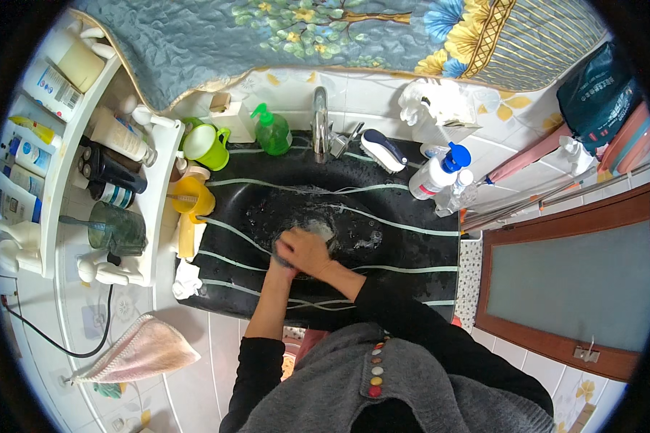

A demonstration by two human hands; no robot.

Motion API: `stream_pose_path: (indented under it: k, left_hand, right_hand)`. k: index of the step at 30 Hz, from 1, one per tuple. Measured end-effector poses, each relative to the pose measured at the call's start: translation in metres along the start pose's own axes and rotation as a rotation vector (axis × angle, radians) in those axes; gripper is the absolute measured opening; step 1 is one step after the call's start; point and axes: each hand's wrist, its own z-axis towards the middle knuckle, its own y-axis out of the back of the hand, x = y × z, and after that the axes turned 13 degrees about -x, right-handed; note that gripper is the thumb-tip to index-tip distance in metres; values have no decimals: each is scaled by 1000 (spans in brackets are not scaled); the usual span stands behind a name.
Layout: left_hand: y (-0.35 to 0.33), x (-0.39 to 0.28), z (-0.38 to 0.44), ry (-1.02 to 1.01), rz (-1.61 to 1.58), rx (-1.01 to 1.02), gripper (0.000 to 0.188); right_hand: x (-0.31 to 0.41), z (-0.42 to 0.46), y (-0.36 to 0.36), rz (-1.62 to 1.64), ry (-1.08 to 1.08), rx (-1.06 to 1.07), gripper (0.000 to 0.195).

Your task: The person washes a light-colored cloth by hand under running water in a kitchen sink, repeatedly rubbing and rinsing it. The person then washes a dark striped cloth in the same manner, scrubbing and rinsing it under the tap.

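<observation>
My right hand lies over my left hand above the basin of a black sink with pale wavy stripes. The two hands touch, and the right one covers most of the left. Something dark shows at my left wrist. Water splashes in the basin just beyond my hands, below a chrome faucet with its lever at the right. Whether anything is between my palms is hidden.
Behind the basin stand a green pump bottle, a scrub brush and a white bottle with a blue cap. A green mug and a yellow cup are at the left, by a white shelf.
</observation>
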Motion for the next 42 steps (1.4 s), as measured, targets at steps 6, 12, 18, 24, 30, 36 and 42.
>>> stream_pose_path:
  k: [6,12,18,24,30,36,42]
  left_hand:
    - [-34,-1,-43,-44,164,-91,33]
    - [-10,-23,-50,-224,404,-299,62]
    - [9,-9,-31,-583,554,-423,76]
    - [-30,-3,-49,-133,230,-157,65]
    - [41,-15,36,-390,151,273,48]
    - [28,-5,22,-301,231,208,33]
    - [-18,4,-20,-77,70,-20,35]
  right_hand:
    - [-68,21,21,-286,-268,104,30]
    - [-101,14,47,-357,-571,148,36]
    - [-100,-5,20,-92,-836,131,63]
    - [-44,0,8,387,-598,222,31]
    - [47,5,23,403,-127,239,30]
    - [8,-9,2,211,127,-121,21]
    - [-68,11,21,30,66,-235,20]
